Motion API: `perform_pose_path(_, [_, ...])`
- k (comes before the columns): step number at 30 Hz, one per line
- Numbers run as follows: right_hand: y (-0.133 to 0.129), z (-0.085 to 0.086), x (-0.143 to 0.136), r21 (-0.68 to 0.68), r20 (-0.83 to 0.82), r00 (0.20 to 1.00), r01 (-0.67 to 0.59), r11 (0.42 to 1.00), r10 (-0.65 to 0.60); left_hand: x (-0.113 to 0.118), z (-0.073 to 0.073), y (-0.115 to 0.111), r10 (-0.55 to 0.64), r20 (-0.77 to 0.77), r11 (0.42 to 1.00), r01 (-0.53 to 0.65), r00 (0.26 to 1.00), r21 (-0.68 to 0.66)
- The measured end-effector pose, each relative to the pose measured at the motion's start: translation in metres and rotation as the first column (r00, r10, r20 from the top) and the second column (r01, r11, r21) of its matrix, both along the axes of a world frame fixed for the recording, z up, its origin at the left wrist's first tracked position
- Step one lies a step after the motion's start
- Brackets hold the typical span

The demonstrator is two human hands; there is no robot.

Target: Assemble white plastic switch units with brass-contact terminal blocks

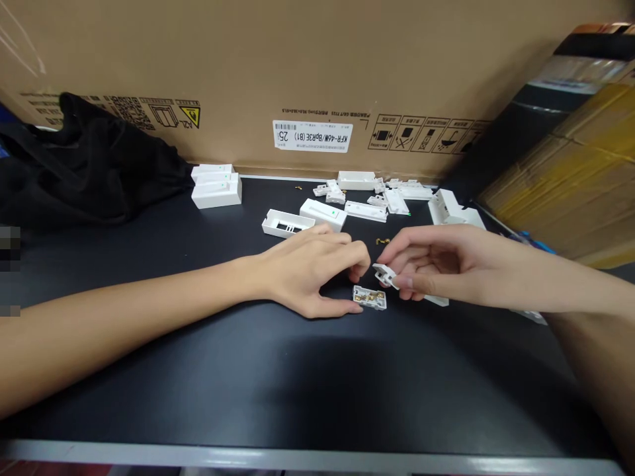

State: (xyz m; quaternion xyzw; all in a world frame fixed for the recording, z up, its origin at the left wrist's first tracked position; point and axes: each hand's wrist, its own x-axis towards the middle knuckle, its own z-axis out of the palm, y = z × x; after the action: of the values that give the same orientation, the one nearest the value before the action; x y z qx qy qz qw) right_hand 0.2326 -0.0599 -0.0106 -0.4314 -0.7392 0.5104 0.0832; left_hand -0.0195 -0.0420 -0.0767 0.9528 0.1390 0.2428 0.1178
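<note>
Table edge (pixel 317 456); brass-fitted base (pixel 370 298) at left hand (pixel 322 268); right hand (pixel 436 261): white piece (pixel 385 274)

So I had this big cardboard box (pixel 238 59) across the back with an upside-down white label (pixel 313 137) on it, black cloth (pixel 84 165) bunched up on my left, plus a black cylinder (pixel 526 125) beside some yellowish taped-up package (pixel 560 182) on my right.

There are two bare hands (pixel 317 271), one held white plastic piece (pixel 383 273), one small white plastic base with brass contacts (pixel 370 298) and four oblong white plastic casings with green marks (pixel 218 196). At least two loose brass pieces (pixel 383 241) show.
</note>
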Motion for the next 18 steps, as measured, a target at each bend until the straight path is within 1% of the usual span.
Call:
perform_pose_path(2, [0.0, 0.001, -0.001, 0.008, 0.014, 1.0, 0.015, 1.0, -0.015, 0.0, -0.001, 0.0, -0.002, -0.001, 1.0, 0.002, 1.0, -0.002])
perform_pose_path(4, [0.0, 0.002, -0.003, 0.047, 0.025, 0.999, 0.039, 0.998, -0.04, -0.001, -0.001, 0.0, -0.004, 0.002, 1.0, 0.004, 1.0, 0.002])
perform_pose_path(7, [0.0, 0.003, -0.003, 0.165, 0.051, 0.997, 0.053, 0.985, -0.062, -0.001, -0.002, 0.001, -0.019, -0.003, 1.0, 0.019, 1.0, 0.002])
perform_pose_path(10, [0.002, 0.0, -0.004, 0.293, 0.13, 0.99, 0.017, 0.956, -0.057, -0.001, -0.001, 0.002, -0.045, -0.018, 0.999, 0.045, 0.999, 0.006])
perform_pose_path(13, [0.003, -0.005, -0.006, 0.399, 0.219, 0.975, -0.05, 0.916, -0.042, 0.0, 0.0, 0.002, -0.066, -0.038, 0.998, 0.067, 0.997, 0.006])
perform_pose_path(15, [0.004, -0.005, -0.004, 0.472, 0.258, 0.965, -0.076, 0.878, -0.055, 0.001, 0.001, 0.001, -0.067, -0.038, 0.998, 0.068, 0.997, 0.005])
perform_pose_path(17, [0.006, 0.0, 0.006, 0.554, 0.29, 0.95, -0.071, 0.83, -0.113, 0.002, 0.001, 0.001, -0.054, -0.026, 0.999, 0.054, 0.998, 0.006])
perform_pose_path(18, [0.008, 0.004, 0.014, 0.603, 0.311, 0.935, -0.056, 0.796, -0.17, 0.002, 0.001, 0.0, -0.047, -0.017, 0.999, 0.047, 0.999, 0.006])
